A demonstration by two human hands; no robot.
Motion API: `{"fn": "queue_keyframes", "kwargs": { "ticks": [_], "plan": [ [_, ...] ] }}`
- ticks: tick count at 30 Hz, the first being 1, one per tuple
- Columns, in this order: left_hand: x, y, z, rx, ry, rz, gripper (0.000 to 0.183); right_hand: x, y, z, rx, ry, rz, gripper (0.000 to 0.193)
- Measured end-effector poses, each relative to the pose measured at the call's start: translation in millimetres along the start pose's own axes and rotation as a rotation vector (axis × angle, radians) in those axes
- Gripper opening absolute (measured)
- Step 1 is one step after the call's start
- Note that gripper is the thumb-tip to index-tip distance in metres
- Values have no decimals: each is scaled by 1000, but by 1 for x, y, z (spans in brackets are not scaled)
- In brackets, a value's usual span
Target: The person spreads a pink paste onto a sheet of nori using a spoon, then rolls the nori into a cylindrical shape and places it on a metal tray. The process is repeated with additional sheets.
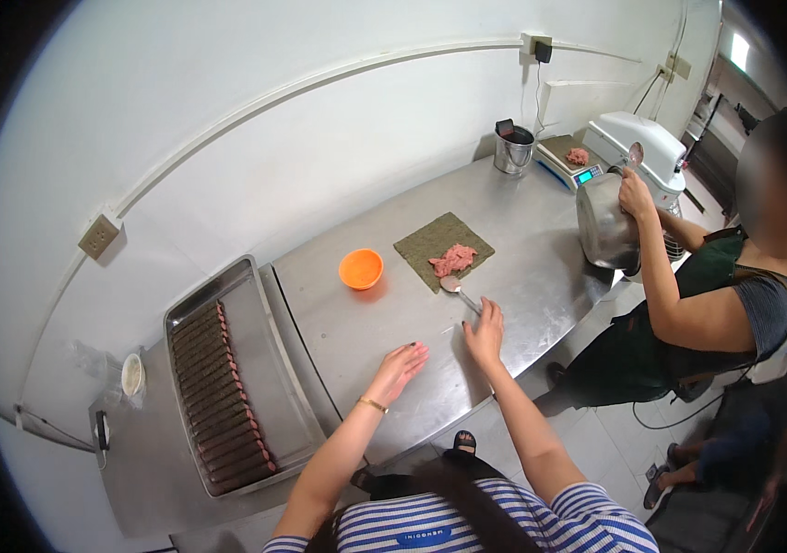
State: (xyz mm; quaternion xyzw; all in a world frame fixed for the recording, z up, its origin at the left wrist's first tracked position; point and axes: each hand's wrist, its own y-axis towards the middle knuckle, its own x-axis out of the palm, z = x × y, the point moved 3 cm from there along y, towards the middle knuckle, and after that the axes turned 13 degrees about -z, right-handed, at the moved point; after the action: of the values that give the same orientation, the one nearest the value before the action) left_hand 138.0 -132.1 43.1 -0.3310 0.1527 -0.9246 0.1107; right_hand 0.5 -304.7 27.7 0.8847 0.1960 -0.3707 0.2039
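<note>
Here, left to right: tray [264,369] of dark rolls [218,405]; left hand [400,366] flat on the desk [504,221], fingers apart, empty; orange bowl [361,268]; right hand [485,334] — grip pinched on the spoon [460,292] handle — bowl end touching pink paste [453,259] on the seaweed [430,241].

My blue-and-white striped shirt [504,521], a gold bracelet [372,404] on my left wrist, dark green seaweed sheet [439,241] under pink minced meat [454,259], bright orange round bowl [361,268].
</note>
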Motion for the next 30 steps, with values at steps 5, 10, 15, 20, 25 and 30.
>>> {"fn": "queue_keyframes", "kwargs": {
  "ticks": [5, 10, 15, 20, 25, 30],
  "plan": [
    [32, 53, -20, 15, -312, 138, 42, 17, 44, 30, -19, -110, -285, 51],
    [40, 93, -24, 47, -411, 239, 41, 5, 50, 45, -196, 273, -193, 27],
    [50, 159, -25, 135, -609, 316, 47, -38, 33, 77, 13, 794, -285, 22],
    [51, 223, -14, 283, -788, 401, 32, -74, 14, 110, -8, 833, -319, 16],
    [47, 261, 0, 318, -944, 470, 28, -81, 0, 132, 183, 1009, -353, 14],
    [41, 272, 3, 277, -851, 595, 21, -75, -6, 134, 265, 1038, -353, 13]
  ]
}}
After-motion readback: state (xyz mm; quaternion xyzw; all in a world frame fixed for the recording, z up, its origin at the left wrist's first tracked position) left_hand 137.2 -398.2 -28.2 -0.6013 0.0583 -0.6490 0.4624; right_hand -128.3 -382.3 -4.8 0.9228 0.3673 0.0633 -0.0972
